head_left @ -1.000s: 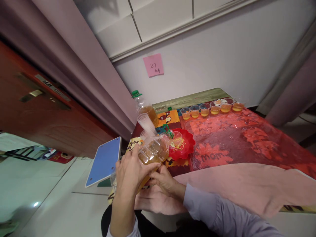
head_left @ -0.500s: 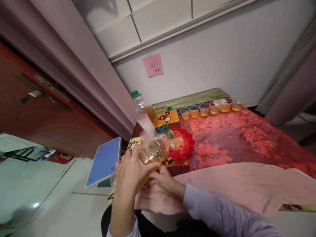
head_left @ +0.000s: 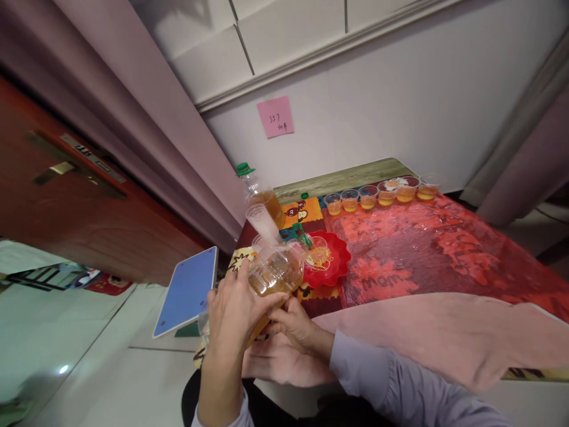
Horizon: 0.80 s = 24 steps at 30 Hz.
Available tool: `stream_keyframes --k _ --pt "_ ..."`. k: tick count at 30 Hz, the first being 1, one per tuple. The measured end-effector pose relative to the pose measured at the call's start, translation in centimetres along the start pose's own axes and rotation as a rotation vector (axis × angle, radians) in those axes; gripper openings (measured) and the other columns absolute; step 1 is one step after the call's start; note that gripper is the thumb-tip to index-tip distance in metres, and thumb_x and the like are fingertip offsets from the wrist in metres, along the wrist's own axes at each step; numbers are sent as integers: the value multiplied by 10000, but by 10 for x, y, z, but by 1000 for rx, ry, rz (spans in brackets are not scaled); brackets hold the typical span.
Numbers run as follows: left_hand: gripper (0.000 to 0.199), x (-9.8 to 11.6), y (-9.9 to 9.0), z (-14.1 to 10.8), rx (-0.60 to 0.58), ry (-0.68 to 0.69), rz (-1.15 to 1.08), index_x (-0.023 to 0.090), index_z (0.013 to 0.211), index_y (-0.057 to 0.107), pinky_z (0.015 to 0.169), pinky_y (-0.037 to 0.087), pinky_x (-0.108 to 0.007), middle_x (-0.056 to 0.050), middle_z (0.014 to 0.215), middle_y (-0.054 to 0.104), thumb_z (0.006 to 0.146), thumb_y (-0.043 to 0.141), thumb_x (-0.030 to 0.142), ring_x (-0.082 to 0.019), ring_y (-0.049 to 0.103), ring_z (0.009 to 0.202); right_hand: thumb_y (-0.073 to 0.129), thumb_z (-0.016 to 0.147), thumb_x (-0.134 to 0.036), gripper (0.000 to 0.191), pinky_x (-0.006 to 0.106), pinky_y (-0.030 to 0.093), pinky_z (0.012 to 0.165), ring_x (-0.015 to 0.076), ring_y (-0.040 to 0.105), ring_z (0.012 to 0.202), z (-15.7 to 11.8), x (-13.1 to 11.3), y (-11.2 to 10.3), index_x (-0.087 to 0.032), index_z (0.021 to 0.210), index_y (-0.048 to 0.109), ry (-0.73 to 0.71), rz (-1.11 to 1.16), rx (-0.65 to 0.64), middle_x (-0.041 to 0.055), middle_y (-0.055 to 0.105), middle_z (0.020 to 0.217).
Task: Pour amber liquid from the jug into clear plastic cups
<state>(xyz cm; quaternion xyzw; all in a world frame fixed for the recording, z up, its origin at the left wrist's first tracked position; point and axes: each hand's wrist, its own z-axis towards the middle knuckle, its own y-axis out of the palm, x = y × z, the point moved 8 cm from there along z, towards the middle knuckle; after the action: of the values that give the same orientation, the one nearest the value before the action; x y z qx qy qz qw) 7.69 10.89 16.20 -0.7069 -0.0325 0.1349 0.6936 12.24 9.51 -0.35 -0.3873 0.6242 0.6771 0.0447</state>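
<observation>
A clear plastic bottle [head_left: 276,271] of amber liquid lies tilted in both my hands, its neck pointing away to the right. My left hand [head_left: 237,305] is wrapped around its left side. From below and the right, my right hand [head_left: 296,323] grips it, fingers partly hidden. The bottle's mouth is at a clear plastic cup [head_left: 318,250], which stands on a red scalloped plate [head_left: 340,268]. A green handle [head_left: 301,236] hangs by the bottle's neck. Behind the bottle leans a stack of clear cups [head_left: 262,222].
Several cups [head_left: 368,198] with a little amber liquid stand in a row at the table's back. A second bottle [head_left: 264,198] with a green cap is at the back left. A loose green cap [head_left: 304,195] lies nearby. Pink cloth [head_left: 422,332] covers the front edge; a blue board [head_left: 186,290] is left.
Both hands and the tilted bottle stay almost still. Nothing has been taken up or let go.
</observation>
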Motion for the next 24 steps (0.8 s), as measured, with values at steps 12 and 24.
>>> stream_keyframes --k 12,24 --pt "921 0 0 0 -6 -6 11 234 1552 474 983 489 -471 -181 1306 731 793 754 674 -403 684 1242 956 700 -510 573 350 601 705 244 750 906 1 3 0 -231 1149 735 4 8 -16 67 775 1072" --pt "926 1 -1 0 -31 -9 11 217 1526 490 988 496 -485 -187 1293 726 782 739 708 -416 681 1239 964 677 -536 651 344 628 714 239 757 945 1 3 -1 -209 1181 714 21 -6 -19 77 774 1119"
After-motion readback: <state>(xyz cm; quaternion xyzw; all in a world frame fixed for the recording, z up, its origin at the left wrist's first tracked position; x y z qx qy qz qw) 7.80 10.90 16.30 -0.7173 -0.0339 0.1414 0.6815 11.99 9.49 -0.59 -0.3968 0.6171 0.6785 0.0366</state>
